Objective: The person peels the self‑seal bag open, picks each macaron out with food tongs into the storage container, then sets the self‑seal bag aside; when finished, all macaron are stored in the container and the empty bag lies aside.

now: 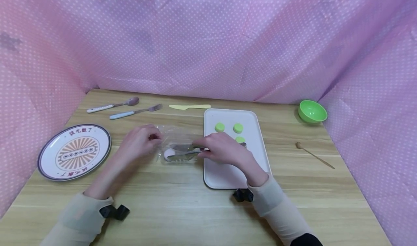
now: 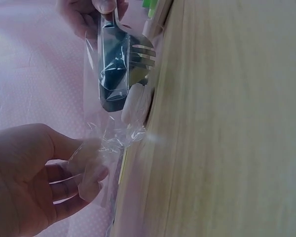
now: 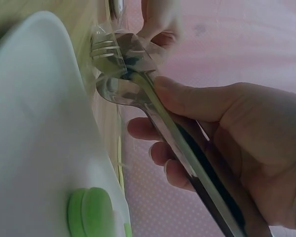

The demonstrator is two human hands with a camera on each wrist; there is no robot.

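Observation:
My right hand (image 1: pixel 224 148) grips a pair of metal tongs (image 3: pixel 177 143), thumb on one side and fingers on the other. One tong end is slotted like a fork and the other is broad and flat. Both ends reach into a clear plastic bag (image 1: pixel 176 137), seen through its film. A small white disc (image 2: pixel 136 103) lies at the tong tips inside the bag. With thumb and fingers, my left hand (image 1: pixel 141 141) pinches the bag at its left side. Under my right forearm is a white tray (image 1: pixel 224 175) bearing several round, light-green pieces (image 1: pixel 238 128).
At the left stands a patterned plate (image 1: pixel 105 139). Behind it lie a spoon (image 1: pixel 110 106), a blue-handled fork (image 1: pixel 130 113) and a yellow knife (image 1: pixel 190 107). A green bowl (image 1: pixel 312 112) and a thin wooden stick with a knobbed end (image 1: pixel 314 155) are at the right. Pink dotted cloth (image 1: pixel 208 43) surrounds the table.

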